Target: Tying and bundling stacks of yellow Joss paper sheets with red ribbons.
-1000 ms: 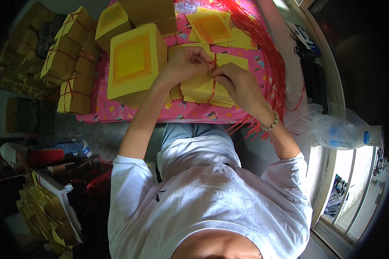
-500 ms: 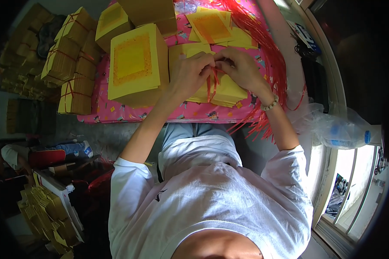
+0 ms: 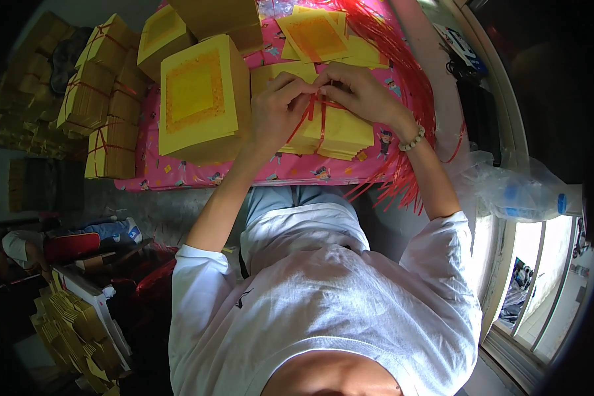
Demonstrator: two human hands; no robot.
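A bundle of yellow paper sheets point(image 3: 347, 136) lies near the table's front edge, with a red plastic strip point(image 3: 323, 127) running down over its front side. My left hand point(image 3: 278, 109) is over the bundle's left part, its fingertips pinched on the strip. Close beside it, my right hand point(image 3: 358, 94), with a beaded bracelet at the wrist, pinches the strip at the same spot. A loose strip end slants down below my left fingers. Whether a knot lies between the fingertips is hidden.
A tall yellow paper stack point(image 3: 195, 92) with an orange-printed top stands left of the bundle. Loose printed sheets point(image 3: 317, 36) lie behind it. Long red strips point(image 3: 421, 99) hang along the right table edge. Tied bundles point(image 3: 89, 99) are piled at left. Another person point(image 3: 23, 245) is at lower left.
My fingertips have shifted slightly, and the loose strip end now slants to the left instead of hanging nearly straight. More of the strip across the bundle's top shows. The whole view has shifted slightly.
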